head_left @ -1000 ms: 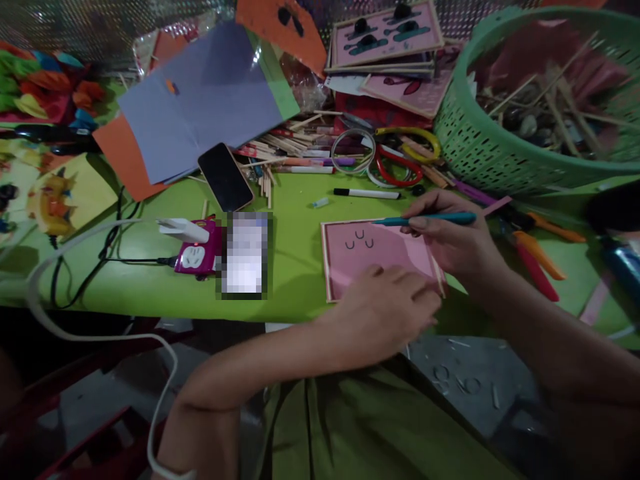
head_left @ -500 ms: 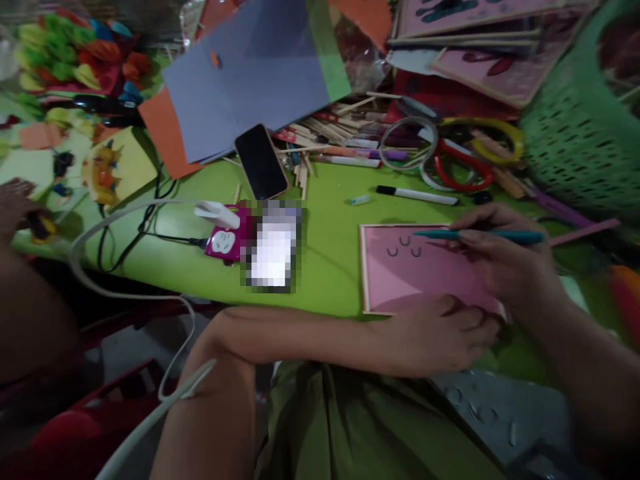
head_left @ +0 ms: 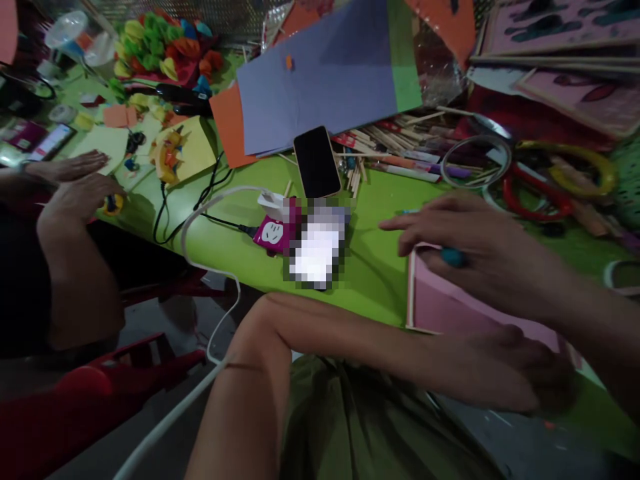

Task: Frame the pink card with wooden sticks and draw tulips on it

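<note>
My right hand point(head_left: 480, 243) is over the upper part of a pink card with a pale raised border point(head_left: 463, 300). A teal felt-tip pen point(head_left: 453, 257) is tucked in it, only its rounded end showing, while the index finger stretches left. Beyond those fingertips lies a phone with a lit, blurred-out screen point(head_left: 317, 250). Along the card's near edge rests my left hand point(head_left: 505, 363), its fingers curled and dark in shadow. My right hand hides the U-shaped marks on the card.
Around the lit phone are a purple power socket point(head_left: 275, 230) and a dark phone point(head_left: 317, 162). Sticks and markers, tape point(head_left: 477, 162) and red-handled scissors point(head_left: 535, 197) lie behind. A co-worker's hands point(head_left: 75, 180) are at the left. A white cable point(head_left: 185, 233) hangs over the edge.
My right hand has lifted off the drawing and moved toward the lit phone, its index finger now extended and the pen turned back in the grip. The view has swung left; a co-worker's hands show more.
</note>
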{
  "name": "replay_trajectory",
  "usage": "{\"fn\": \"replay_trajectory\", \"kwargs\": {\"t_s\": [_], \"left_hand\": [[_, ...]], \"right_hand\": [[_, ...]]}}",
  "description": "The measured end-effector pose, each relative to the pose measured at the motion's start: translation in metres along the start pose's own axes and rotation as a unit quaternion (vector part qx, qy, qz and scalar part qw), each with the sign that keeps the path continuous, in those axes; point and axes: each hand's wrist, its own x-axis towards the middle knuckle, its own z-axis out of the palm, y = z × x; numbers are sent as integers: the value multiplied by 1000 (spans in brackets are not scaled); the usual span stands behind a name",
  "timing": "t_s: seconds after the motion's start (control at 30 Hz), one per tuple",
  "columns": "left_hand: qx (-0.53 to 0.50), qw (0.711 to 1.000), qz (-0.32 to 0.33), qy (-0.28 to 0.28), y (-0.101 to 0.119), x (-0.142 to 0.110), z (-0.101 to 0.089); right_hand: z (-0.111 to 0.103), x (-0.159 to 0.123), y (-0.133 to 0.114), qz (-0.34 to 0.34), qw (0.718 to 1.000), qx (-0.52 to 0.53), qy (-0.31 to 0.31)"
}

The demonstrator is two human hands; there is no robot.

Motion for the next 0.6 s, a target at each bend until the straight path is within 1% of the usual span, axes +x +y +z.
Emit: {"fn": "replay_trajectory", "kwargs": {"t_s": [0.03,0.13,0.17,0.3,0.4,0.43,0.5,0.6], "left_hand": [[11,1000,6,-11,0,1,1],[33,998,42,-42,-5,1,-7],[32,997,55,-50,-8,0,-11],[52,993,58,-90,-13,-4,-29],[64,990,60,-111,-14,-6,-34],[63,990,63,-109,-14,-6,-34],[49,993,63,-82,-14,-7,-30],[8,998,61,-25,-14,-7,-17]], "right_hand": [[7,13,-1,-12,999,-18,-29],[27,42,-3,-1,993,-61,-98],[32,47,-4,3,992,-68,-108],[43,59,-6,-4,990,-71,-122],[48,62,-6,-1,988,-85,-126],[49,63,-5,1,988,-92,-127],[51,62,-5,2,987,-102,-125],[44,55,-7,-8,990,-100,-97]]}}
